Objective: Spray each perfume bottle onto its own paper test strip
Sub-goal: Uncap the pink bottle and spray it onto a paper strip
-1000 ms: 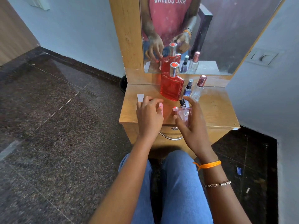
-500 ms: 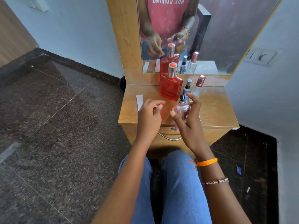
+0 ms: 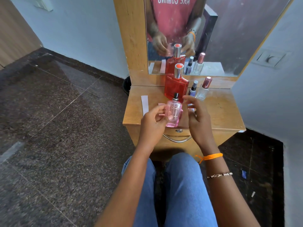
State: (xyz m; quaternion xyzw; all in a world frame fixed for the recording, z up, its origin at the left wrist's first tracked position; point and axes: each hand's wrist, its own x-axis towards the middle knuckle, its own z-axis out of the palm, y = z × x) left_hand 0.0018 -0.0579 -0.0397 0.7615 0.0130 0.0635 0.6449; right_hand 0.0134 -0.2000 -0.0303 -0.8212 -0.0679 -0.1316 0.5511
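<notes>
Your left hand [image 3: 153,122] pinching the pink bottle [image 3: 173,114] upright above the table's [image 3: 218,112] front edge, your right hand [image 3: 197,119] just beside it, fingers spread and loose, paper strip [image 3: 145,104] lying to the left.

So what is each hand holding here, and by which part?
Left hand grips the pink perfume bottle by its left side; right hand is open, holding nothing.

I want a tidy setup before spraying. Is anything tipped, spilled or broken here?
Nothing stands out. The red bottle, blue bottle and clear bottle stand upright on the table. The left hand holds the pink bottle upright. A paper strip lies flat; no spill shows.
</notes>
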